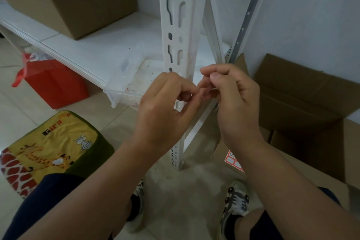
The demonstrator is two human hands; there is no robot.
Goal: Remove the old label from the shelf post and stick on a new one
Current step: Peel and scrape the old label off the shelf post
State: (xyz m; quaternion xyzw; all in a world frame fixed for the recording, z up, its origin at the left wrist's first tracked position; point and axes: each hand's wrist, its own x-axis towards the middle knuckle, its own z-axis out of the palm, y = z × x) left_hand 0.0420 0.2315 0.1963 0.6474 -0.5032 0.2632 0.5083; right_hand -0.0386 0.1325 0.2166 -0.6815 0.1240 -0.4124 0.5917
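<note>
Pinching something too small to identify, fingertips of left hand (165,101) and right hand (231,91) met at shelf post (180,25); peeling slowly looked wisest.

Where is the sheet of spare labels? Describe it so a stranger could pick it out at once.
Start at the white slotted shelf post in the middle and follow it down to the floor. Just right of its foot, on a flat brown cardboard box, lies the label sheet, partly hidden by the right forearm. It is the only red-bordered white thing there.
</note>
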